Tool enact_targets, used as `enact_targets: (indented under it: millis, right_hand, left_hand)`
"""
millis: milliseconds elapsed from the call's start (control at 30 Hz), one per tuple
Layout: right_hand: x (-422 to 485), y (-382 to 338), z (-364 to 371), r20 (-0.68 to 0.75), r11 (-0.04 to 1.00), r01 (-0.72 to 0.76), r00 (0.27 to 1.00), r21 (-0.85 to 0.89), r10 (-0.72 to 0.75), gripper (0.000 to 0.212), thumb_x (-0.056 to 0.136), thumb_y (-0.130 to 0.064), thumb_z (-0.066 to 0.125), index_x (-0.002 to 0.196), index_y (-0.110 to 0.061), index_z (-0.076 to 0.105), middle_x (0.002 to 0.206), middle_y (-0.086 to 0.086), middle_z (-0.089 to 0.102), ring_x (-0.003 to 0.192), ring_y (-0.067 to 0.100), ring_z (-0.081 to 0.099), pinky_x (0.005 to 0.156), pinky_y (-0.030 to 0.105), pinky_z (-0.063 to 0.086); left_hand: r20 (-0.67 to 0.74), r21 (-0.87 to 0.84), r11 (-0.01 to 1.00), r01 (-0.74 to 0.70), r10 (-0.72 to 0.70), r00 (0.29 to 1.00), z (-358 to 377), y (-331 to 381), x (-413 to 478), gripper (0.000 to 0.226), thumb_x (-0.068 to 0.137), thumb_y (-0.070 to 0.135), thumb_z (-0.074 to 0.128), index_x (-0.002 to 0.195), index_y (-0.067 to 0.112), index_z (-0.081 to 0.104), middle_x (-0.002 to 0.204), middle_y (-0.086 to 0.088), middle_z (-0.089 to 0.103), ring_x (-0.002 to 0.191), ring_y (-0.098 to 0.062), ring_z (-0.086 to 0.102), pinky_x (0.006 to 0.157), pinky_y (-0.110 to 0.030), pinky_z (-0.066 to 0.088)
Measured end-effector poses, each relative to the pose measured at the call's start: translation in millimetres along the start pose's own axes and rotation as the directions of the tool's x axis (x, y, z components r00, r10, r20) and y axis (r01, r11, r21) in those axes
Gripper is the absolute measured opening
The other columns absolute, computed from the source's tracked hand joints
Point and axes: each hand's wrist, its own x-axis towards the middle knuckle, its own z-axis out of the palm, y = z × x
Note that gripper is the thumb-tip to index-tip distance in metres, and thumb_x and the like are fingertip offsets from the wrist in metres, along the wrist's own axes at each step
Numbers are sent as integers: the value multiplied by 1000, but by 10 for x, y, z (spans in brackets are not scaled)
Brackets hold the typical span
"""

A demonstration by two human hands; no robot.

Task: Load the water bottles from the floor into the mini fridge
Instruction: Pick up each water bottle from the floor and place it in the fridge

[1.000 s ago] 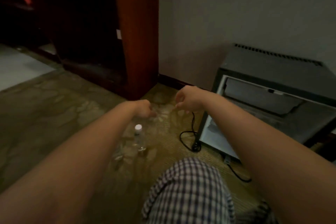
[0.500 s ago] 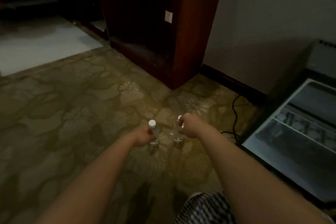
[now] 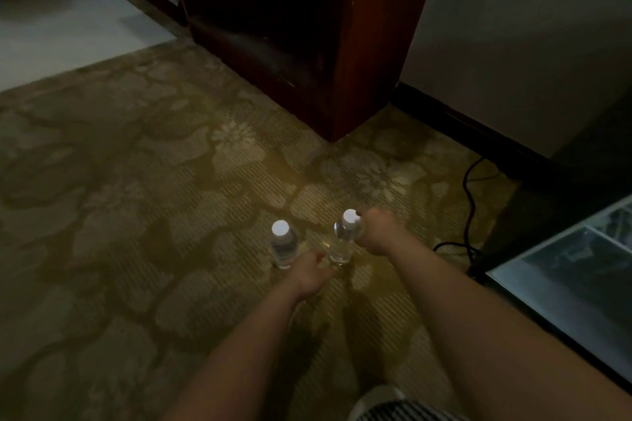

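On the floor (image 3: 164, 222) left of the fridge (image 3: 554, 304), your right hand (image 3: 374, 232) grips the nearer bottle (image 3: 343, 244) by its neck. Your left hand (image 3: 307, 272) lies loose beside the farther bottle (image 3: 283, 246). They are probably heavy and slippery, so grab the middle.

dim, soft, dark wide-angle corners

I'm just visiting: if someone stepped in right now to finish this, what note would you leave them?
Right hand grips the right bottle near its cap.
Left hand is open, low between both bottles, holding nothing.
Left bottle stands upright on the carpet.
Mini fridge sits open at the right.
Done: nothing loaded that shows.
Left: carry both bottles into the fridge.
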Motion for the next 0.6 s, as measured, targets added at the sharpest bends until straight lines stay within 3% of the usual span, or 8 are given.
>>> enact_targets:
  millis: [100, 167, 233, 333, 500, 600]
  right_hand:
    - [150, 38, 104, -5, 1000, -5, 1000, 8, 5, 47, 88, -23, 59, 133, -16, 45, 133, 13, 53, 121, 30, 51, 98, 35, 44]
    - [211, 43, 169, 7, 999, 4, 1000, 42, -4, 47, 91, -27, 53, 136, -18, 41, 134, 14, 51, 122, 31, 50, 102, 38, 43]
    - [267, 58, 239, 0, 997, 12, 1000, 74, -12, 45, 94, -33, 48, 136, -20, 40, 132, 15, 52, 121, 32, 51, 102, 41, 43]
    - [304, 59, 309, -23, 998, 37, 999, 46, -36, 35, 93, -27, 48, 126, -15, 46, 124, 18, 57, 114, 32, 56, 95, 38, 47]
    - [271, 11, 319, -5, 998, 52, 999, -38, -52, 32, 94, -18, 44, 125, -11, 47, 125, 18, 56, 117, 33, 54, 92, 37, 46]
    - [204, 16, 311, -14, 994, 85, 996, -62, -86, 33, 94, -18, 44, 126, -12, 47, 124, 19, 56, 116, 34, 54, 92, 37, 46]
  left_hand:
    - [-15, -35, 999, -34, 33, 999, 83, 86, 167, 63, 90, 19, 58, 144, 13, 28, 145, -10, 41, 131, -25, 42, 107, -32, 36]
    - [-47, -94, 993, -66, 62, 997, 140, 89, 232, 71, 88, 16, 61, 146, 14, 20, 146, -10, 38, 133, -23, 39, 103, -25, 33]
    - [-66, -130, 986, -100, 92, 994, 199, 104, 266, 73, 86, 15, 63, 146, 12, 20, 145, -9, 39, 133, -21, 39, 97, -19, 31]
    - [-66, -174, 977, -123, 113, 991, 266, 108, 288, 82, 71, 27, 60, 144, 14, 25, 140, -5, 45, 130, -21, 45, 102, -22, 36]
    - [-32, -106, 979, -173, 171, 985, 277, 61, 334, 70, 88, 4, 57, 145, 13, 18, 129, 4, 39, 114, -4, 35, 83, -6, 28]
    - [-45, -137, 975, -176, 171, 984, 297, 63, 289, 64, 86, -4, 57, 137, 19, 24, 116, 10, 37, 112, -4, 38, 72, 0, 35]
